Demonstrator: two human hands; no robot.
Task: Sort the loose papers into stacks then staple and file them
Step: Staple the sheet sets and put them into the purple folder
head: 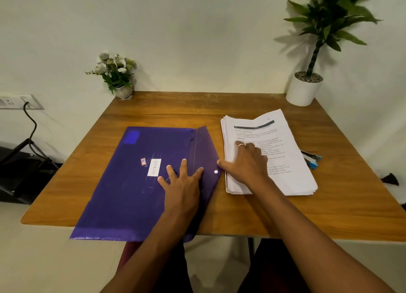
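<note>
A purple plastic folder point(131, 182) lies on the left half of the wooden table point(285, 215), its near edge hanging over the table's front. Its flap point(206, 147) with a white snap button lies unfolded to the right. My left hand point(183, 182) rests flat on the folder near the flap's fold, fingers spread. A stack of printed papers point(285, 171) sits just right of the folder. My right hand point(246, 160) lies flat on the stack's left part, thumb stretched toward the flap's tip. A blue and black stapler point(313, 159) peeks out from behind the stack's right edge.
A small pot of white flowers point(116, 75) stands at the table's back left corner. A tall green plant in a white pot point(304, 90) stands at the back right. A wall socket with a black cable point(28, 117) is off to the left.
</note>
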